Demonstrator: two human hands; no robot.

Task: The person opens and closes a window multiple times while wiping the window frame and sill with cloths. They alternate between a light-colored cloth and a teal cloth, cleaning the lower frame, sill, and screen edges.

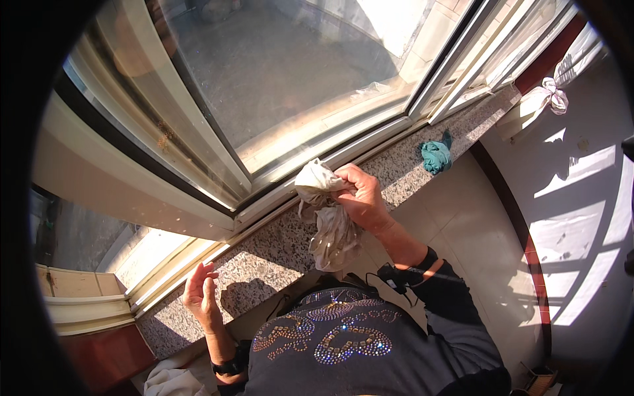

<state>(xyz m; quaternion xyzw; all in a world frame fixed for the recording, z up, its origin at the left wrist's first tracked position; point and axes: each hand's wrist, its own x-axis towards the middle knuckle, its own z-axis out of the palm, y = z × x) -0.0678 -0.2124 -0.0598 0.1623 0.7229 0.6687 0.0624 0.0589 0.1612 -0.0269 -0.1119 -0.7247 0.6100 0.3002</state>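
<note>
A bunched white cloth (317,180) is gripped in my right hand (364,198), with its loose end (334,237) hanging down over the sill's front edge. The cloth's upper part is beside the bottom rail of a sliding window sash (332,164). My left hand (200,292) is raised near the speckled granite sill (267,247), holding nothing, its fingers partly bent and the thumb apart. Behind the cloth stands the window's glass pane (297,79), through which sunlit paving shows. Whether the cloth touches the frame, I cannot tell.
A crumpled teal cloth (436,157) lies farther right on the sill. A tied curtain (554,96) hangs by the right wall. White fabric (173,380) is at the lower left. Pale floor tiles (450,222) with a dark red border (530,252) stretch to my right.
</note>
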